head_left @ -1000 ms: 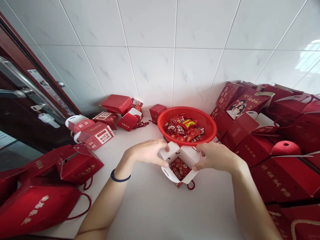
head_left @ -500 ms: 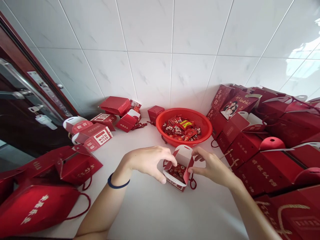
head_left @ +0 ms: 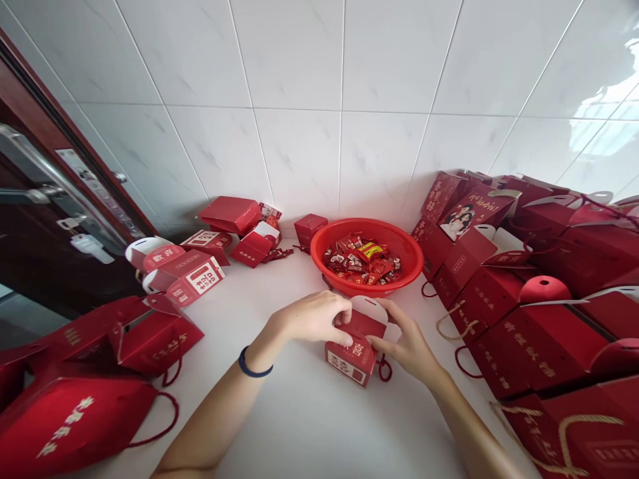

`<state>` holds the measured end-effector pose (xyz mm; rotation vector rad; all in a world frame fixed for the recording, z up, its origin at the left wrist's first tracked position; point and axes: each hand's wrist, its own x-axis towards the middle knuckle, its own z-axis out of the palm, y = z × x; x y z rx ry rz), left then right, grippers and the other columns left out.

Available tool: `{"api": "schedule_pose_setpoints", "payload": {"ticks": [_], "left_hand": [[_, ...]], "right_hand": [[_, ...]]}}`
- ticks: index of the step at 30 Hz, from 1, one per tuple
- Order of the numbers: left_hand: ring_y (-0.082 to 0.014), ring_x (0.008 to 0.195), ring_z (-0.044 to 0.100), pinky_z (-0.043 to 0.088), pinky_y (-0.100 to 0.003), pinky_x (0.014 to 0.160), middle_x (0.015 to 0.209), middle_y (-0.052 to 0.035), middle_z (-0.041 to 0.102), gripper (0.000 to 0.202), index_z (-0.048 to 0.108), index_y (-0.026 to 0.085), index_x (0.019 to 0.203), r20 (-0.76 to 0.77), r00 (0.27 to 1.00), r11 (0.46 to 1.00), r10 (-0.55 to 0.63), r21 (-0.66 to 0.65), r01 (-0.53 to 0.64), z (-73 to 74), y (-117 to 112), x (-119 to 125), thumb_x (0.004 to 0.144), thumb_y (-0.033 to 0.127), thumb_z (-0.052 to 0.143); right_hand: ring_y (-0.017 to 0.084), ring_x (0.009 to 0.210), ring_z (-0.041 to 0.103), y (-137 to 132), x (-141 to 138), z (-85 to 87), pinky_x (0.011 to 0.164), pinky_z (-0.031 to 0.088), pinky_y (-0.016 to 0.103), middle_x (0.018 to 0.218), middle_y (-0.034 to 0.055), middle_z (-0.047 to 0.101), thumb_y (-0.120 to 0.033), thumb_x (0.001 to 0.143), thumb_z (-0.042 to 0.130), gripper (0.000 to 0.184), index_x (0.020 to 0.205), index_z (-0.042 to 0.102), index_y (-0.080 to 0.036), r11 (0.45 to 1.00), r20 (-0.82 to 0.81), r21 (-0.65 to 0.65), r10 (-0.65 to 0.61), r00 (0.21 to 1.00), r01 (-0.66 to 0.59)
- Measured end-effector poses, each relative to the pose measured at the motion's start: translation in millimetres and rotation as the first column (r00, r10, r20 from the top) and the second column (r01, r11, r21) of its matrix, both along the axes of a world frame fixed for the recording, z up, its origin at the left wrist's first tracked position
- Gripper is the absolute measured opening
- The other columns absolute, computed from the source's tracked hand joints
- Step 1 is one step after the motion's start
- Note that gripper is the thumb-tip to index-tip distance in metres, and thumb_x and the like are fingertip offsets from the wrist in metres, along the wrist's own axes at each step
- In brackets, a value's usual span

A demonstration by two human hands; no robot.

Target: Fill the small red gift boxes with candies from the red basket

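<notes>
A small red candy box (head_left: 348, 371) with white lettering stands on the white table in front of me, its top flaps folded inward. My left hand (head_left: 319, 320) is on its left side, fingers curled and thumb pressing on the front flap. My right hand (head_left: 407, 342) grips the right side, thumb at the front corner and fingers behind. The white-lined back flap (head_left: 368, 307) stands up. A dark red cord loop (head_left: 384, 369) sticks out at the right side. The box's contents are hidden. Just behind is a red plastic basket (head_left: 417, 269) of wrapped candies (head_left: 367, 258).
Many red gift boxes (head_left: 524, 326) are stacked along the right. More red boxes lie on the left, with a large red one (head_left: 90, 412) nearest. A small red box (head_left: 309, 229) sits beside the basket against the tiled wall (head_left: 294, 159). A door with keys (head_left: 90, 246) is at far left.
The box's side and front flaps have folded in over the candies that showed inside. My left hand moved right, onto the front flap; my right hand stayed at the right side.
</notes>
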<state>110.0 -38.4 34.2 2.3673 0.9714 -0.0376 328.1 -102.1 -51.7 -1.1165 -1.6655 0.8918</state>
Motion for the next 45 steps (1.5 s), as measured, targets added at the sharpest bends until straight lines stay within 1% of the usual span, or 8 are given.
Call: {"api": "schedule_pose_setpoints", "payload": {"ticks": [7, 13, 17, 22, 28, 35, 39, 45], "left_hand": [[-0.0206, 0.08, 0.056, 0.038, -0.029, 0.063, 0.093, -0.0002, 0.06, 0.049, 0.05, 0.023, 0.09, -0.039, 0.985, 0.985, 0.169, 0.045, -0.167, -7.1, 0, 4, 0.064, 0.048, 0.083], [-0.022, 0.097, 0.056, 0.044, -0.03, 0.08, 0.112, -0.0038, 0.056, 0.033, 0.061, 0.023, 0.096, 0.088, 0.994, 0.991, -0.066, -0.113, 0.076, -17.8, 13, 5, 0.075, 0.042, 0.077], [-0.0206, 0.09, 0.055, 0.042, -0.029, 0.075, 0.101, -0.0018, 0.061, 0.037, 0.061, 0.022, 0.092, 0.084, 0.994, 0.979, -0.076, -0.184, 0.091, -23.9, 22, 4, 0.072, 0.048, 0.079], [-0.0177, 0.078, 0.053, 0.038, -0.027, 0.064, 0.092, 0.0001, 0.06, 0.04, 0.056, 0.022, 0.089, 0.03, 1.0, 0.98, 0.003, -0.198, 0.003, -23.1, 24, 1, 0.069, 0.047, 0.08], [-0.0178, 0.077, 0.054, 0.038, -0.026, 0.062, 0.091, 0.0, 0.059, 0.042, 0.056, 0.022, 0.089, 0.014, 0.999, 0.981, 0.043, -0.19, -0.04, -21.3, 25, 1, 0.067, 0.049, 0.08], [-0.0144, 0.067, 0.052, 0.038, -0.026, 0.057, 0.081, 0.0033, 0.058, 0.047, 0.052, 0.022, 0.088, 0.05, 0.99, 0.936, 0.131, -0.336, -0.107, -24.3, 26, 2, 0.061, 0.046, 0.082], [-0.0131, 0.066, 0.052, 0.038, -0.024, 0.056, 0.079, 0.0047, 0.057, 0.048, 0.051, 0.021, 0.088, 0.106, 0.976, 0.896, 0.189, -0.425, -0.128, -26.0, 25, 6, 0.059, 0.04, 0.084], [-0.0167, 0.073, 0.059, 0.044, -0.026, 0.059, 0.087, 0.0012, 0.062, 0.046, 0.054, 0.02, 0.088, 0.207, 0.935, 0.9, 0.287, -0.392, -0.19, -25.8, 17, 15, 0.059, 0.035, 0.085]], "right_hand": [[0.028, 0.129, 0.057, -4, 9, -12.9, 0.107, 0.048, 0.045, 0.138, 0.0115, 0.06, -0.036, 0.094, 0.06, 0.031, 0.122, 0.073, -0.028, 0.984, 0.095, 0.13, 0.106, 0.99, -0.118], [0.028, 0.131, 0.055, -7, 5, -10.6, 0.109, 0.046, 0.045, 0.139, 0.0113, 0.059, -0.042, 0.095, 0.059, 0.031, 0.117, 0.075, -0.027, 0.991, 0.084, 0.094, 0.09, 0.992, -0.098], [0.026, 0.119, 0.062, -2, 6, -12.8, 0.103, 0.049, 0.041, 0.125, 0.0124, 0.066, -0.05, 0.093, 0.059, 0.036, 0.112, 0.072, -0.022, 0.99, 0.026, 0.083, -0.112, 0.993, 0.11], [0.021, 0.078, 0.064, 6, 11, -17.0, 0.077, 0.052, 0.034, 0.076, 0.0061, 0.065, -0.069, 0.087, 0.055, 0.053, 0.073, 0.06, -0.019, 0.964, 0.058, -0.075, -0.251, 0.966, 0.255], [0.013, 0.047, 0.05, 5, -3, -21.1, 0.047, 0.041, 0.027, 0.058, -0.001, 0.054, -0.08, 0.075, 0.061, 0.062, 0.064, 0.049, -0.02, 0.911, -0.163, -0.413, -0.094, 0.982, 0.019], [0.011, 0.058, 0.048, 2, 8, 2.4, 0.061, 0.045, 0.026, 0.06, -0.0012, 0.053, -0.059, 0.064, 0.082, 0.052, 0.057, 0.051, -0.018, 0.88, -0.445, -0.444, -0.057, 0.894, -0.166], [0.015, 0.068, 0.056, -2, 16, 21.8, 0.073, 0.048, 0.031, 0.066, 0.0005, 0.057, -0.053, 0.069, 0.079, 0.042, 0.066, 0.054, -0.02, 0.936, -0.55, -0.334, -0.096, 0.83, -0.113], [0.017, 0.075, 0.059, -9, 9, 39.9, 0.076, 0.048, 0.032, 0.082, 0.003, 0.063, -0.045, 0.069, 0.081, 0.037, 0.086, 0.06, -0.02, 0.964, -0.51, -0.262, -0.097, 0.854, -0.048]]}}
